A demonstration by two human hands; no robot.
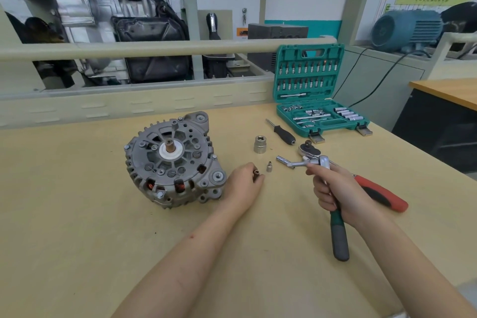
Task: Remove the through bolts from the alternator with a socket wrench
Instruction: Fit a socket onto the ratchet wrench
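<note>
Grey cast-metal alternator (174,160): lying on the tan worktop (77,214), left of centre, shaft end facing up, copper windings showing through the near slots.

Left hand (244,184): resting just right of the alternator, fingers curling round a small dark socket (256,174) and pinching it.

Right hand (338,193): gripping the green-and-grey-handled socket wrench (335,214), fingers clenching its shaft below the chrome ratchet head, which is carrying a bent silver extension (286,161) pointing left.

Red-handled ratchet (379,192): lying behind the right hand, partly hidden.

Small silver adapter (269,166): standing between the two hands.

Large silver socket (260,144): standing farther back, near a black-handled driver (282,132).

Green plastic socket-set case (317,100): sitting open at the far right of the worktop, lid upright, holding bits and sockets.
</note>
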